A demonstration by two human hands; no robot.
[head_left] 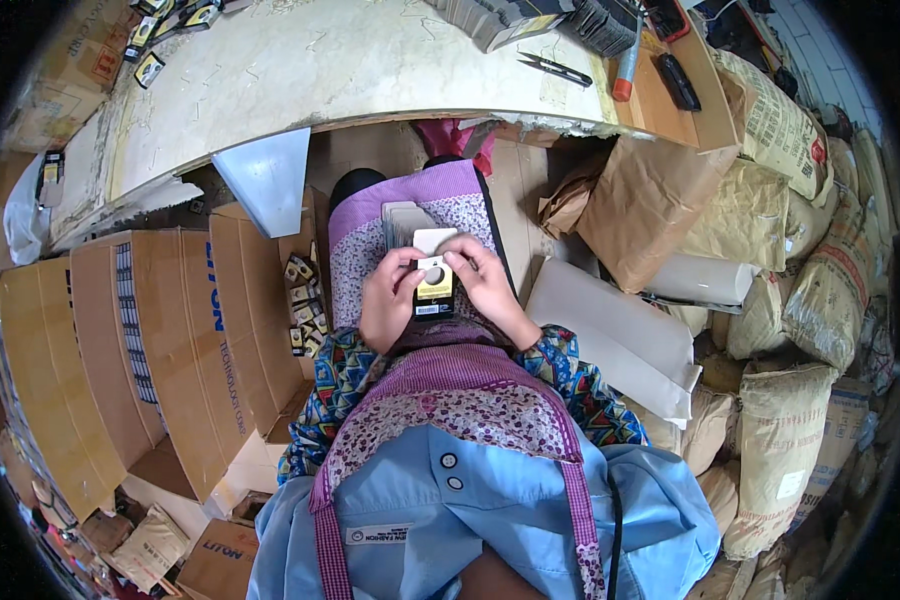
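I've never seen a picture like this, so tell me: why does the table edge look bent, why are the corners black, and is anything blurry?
Head view: the fisheye lens bows the straight table edge and leaves black corners; light is even daylight with soft shadow under the table; the left hand, right hand and the small card they hold are sharp at centre, while the sacks near the rim look squeezed and softer.

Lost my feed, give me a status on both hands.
Left hand and right hand both gripping one small black-and-yellow card pack over the lap. Card stack behind it. Nothing blocking.
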